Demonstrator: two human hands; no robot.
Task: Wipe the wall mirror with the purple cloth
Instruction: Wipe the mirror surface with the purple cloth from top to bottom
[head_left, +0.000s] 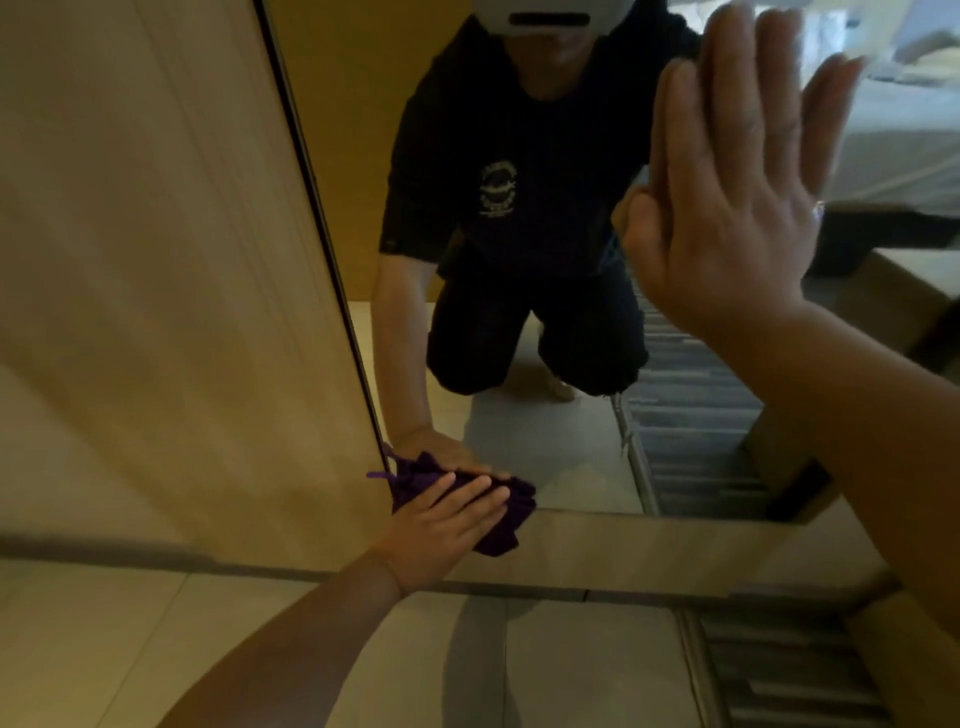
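Observation:
The wall mirror (561, 447) fills the middle and right of the head view, down to its bottom edge. My left hand (441, 530) presses the bunched purple cloth (506, 525) against the mirror's bottom left corner, fingers spread over it. My right hand (727, 176) lies flat on the glass at the upper right, fingers straight and together, holding nothing. The glass reflects a kneeling person in dark clothes with a headset.
A light wooden wall panel (156, 260) borders the mirror on the left. A wooden ledge (649, 551) runs under the mirror. Pale floor tiles (571, 665) lie below, with a striped carpet (789, 670) at the lower right.

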